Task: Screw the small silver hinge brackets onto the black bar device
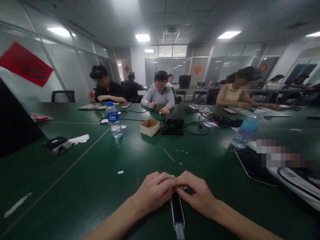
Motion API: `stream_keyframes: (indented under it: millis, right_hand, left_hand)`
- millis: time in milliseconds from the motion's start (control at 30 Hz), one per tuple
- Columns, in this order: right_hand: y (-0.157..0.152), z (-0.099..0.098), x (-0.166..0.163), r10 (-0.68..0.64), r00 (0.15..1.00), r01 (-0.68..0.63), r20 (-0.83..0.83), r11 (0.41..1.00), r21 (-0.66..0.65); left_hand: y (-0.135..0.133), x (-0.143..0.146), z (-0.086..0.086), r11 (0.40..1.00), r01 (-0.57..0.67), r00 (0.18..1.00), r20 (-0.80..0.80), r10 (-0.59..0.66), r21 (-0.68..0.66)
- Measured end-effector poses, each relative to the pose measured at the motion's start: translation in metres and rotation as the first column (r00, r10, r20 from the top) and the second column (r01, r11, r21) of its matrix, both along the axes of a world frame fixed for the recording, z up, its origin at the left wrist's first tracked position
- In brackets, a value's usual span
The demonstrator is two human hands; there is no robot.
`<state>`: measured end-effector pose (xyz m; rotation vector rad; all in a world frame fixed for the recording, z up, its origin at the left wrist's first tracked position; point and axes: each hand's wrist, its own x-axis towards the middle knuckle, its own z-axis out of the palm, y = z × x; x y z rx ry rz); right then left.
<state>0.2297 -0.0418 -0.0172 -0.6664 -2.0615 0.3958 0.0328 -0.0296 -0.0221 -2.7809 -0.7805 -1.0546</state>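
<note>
Green surface [95,196] fills the near view, under ceiling lights. Nearest: slim dark bar [177,210], pale edges, grey end toward the wearer, pointing away from the body at the near middle. Probably held end-on like this so both sets of fingers can reach its far end and keep it steady.

Left hand [158,188]: narrow, fingers bent and bunched, pinching the bar's far end; ring on one finger. Right hand [198,193]: also narrow, thumb and fingers closed in on the same end, touching the left fingertips. Exact contact hidden by knuckles. Small dark piece by the right fingers, can't tell what.

Further out: white scrap [120,172] left of the hands; dark-screened device [252,166] on the right, beside white-and-black fabric [297,186], likely set aside for working room. Small ring [180,163] lies ahead. Water bottle [114,123] upright on the left, second bottle [247,130] on the right, both seemingly out of the way. Open carton [150,129] sits mid-surface next to a black stand [173,125], perhaps for loose bits.

Far side: person in grey [160,95] opposite, hands low on the surface.
</note>
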Motion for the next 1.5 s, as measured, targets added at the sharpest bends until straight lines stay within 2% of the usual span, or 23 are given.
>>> stream_keyframes:
  millis: [133, 233, 333, 500, 600, 900, 1100, 1300, 1500]
  right_hand:
    - [-0.001, 0.003, 0.0, -0.002, 1.0, 0.002, 0.014, 1.0, 0.017]
    - [0.0, 0.004, 0.002, -0.006, 1.0, 0.004, 0.022, 0.999, 0.046]
    - [0.005, 0.003, 0.009, -0.04, 0.998, 0.037, 0.041, 0.997, 0.063]
    - [0.018, -0.002, 0.027, -0.156, 0.982, 0.154, 0.103, 0.988, 0.027]
    - [0.023, -0.005, 0.033, -0.216, 0.963, 0.223, 0.162, 0.974, -0.03]
    - [0.02, -0.003, 0.027, -0.175, 0.908, 0.224, 0.38, 0.971, -0.087]
    - [0.02, -0.002, 0.028, -0.149, 0.891, 0.219, 0.429, 0.969, -0.118]
    - [0.021, -0.003, 0.028, -0.127, 0.887, 0.21, 0.444, 0.967, -0.143]
    - [0.021, -0.003, 0.03, -0.117, 0.878, 0.205, 0.465, 0.968, -0.144]
  left_hand:
    - [0.0, 0.0, 0.002, 0.999, 0.032, 0.999, 0.017, -0.032, -0.014]
    - [0.003, -0.006, 0.006, 0.994, 0.069, 0.997, -0.036, -0.073, -0.083]
    - [0.011, -0.017, 0.011, 0.982, 0.009, 0.993, -0.115, -0.031, -0.188]
    - [0.024, -0.031, 0.015, 0.907, -0.071, 0.991, -0.135, 0.016, -0.416]
    - [0.026, -0.033, 0.015, 0.874, -0.087, 0.989, -0.146, 0.019, -0.478]
    - [0.023, -0.029, 0.013, 0.832, -0.1, 0.991, -0.134, 0.032, -0.545]
    - [0.021, -0.028, 0.014, 0.817, -0.094, 0.993, -0.115, 0.034, -0.569]
    - [0.023, -0.027, 0.006, 0.818, -0.062, 0.997, -0.081, 0.019, -0.572]
    - [0.026, -0.027, 0.002, 0.841, -0.058, 0.994, -0.107, 0.0, -0.537]
